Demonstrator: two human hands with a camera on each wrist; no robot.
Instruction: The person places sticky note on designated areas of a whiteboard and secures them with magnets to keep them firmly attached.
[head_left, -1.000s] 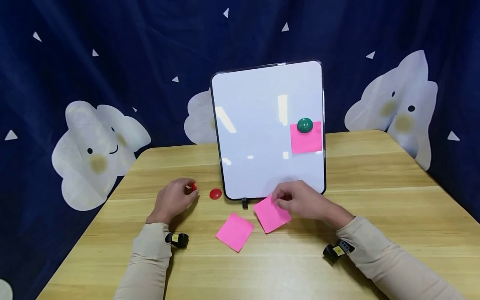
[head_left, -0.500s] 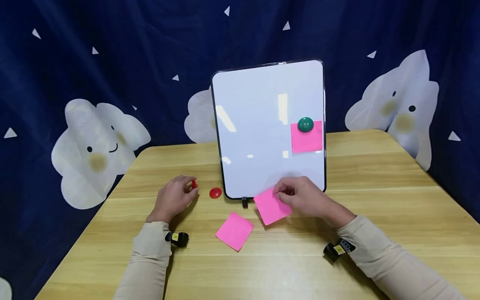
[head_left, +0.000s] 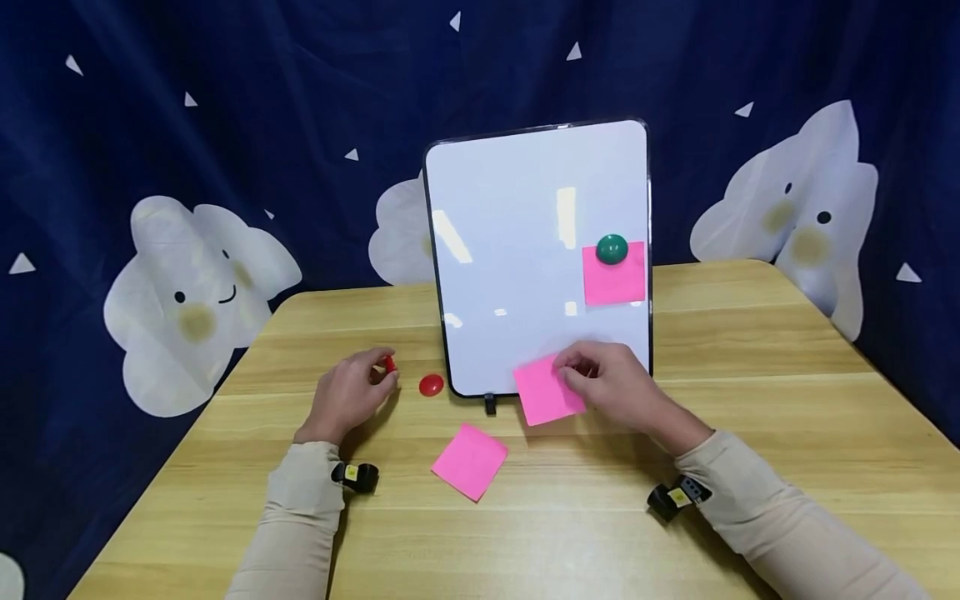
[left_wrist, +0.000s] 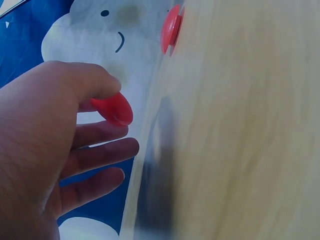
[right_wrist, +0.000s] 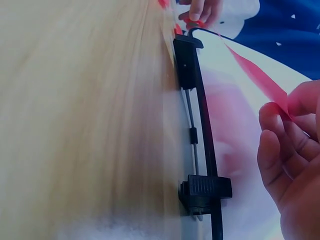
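Head view: with the glossy whiteboard (head_left: 510, 208) taken as a clock dial, a held pink note (head_left: 546, 393), thin, square and flat, was positioned at six o'clock, in front of the lower edge. It was pinched near its upper right corner by the thumb and fingers of the right hand (head_left: 611, 383), by which part of the board's lower right was hidden. At eight o'clock, well apart from it, the left hand (head_left: 348, 396) was clamped by thumb and fingertip on a held red magnet (left_wrist: 117, 110), shiny and rounded. A second red magnet (head_left: 431, 385), domed with a narrower base, was set on the table (head_left: 525, 542) between that hand and the board. Toward seven o'clock, a loose pink note (head_left: 470, 462) was laid on the pale, streaked wood grain. Between three and four o'clock, a fixed pink note (head_left: 615, 287) was overlapped along its top by a domed green magnet (head_left: 612, 249). A black clip (head_left: 491, 405) was seen at the board's bottom edge. Behind, a creased navy curtain (head_left: 300, 83), printed with white clouds (head_left: 172, 358), was hung.
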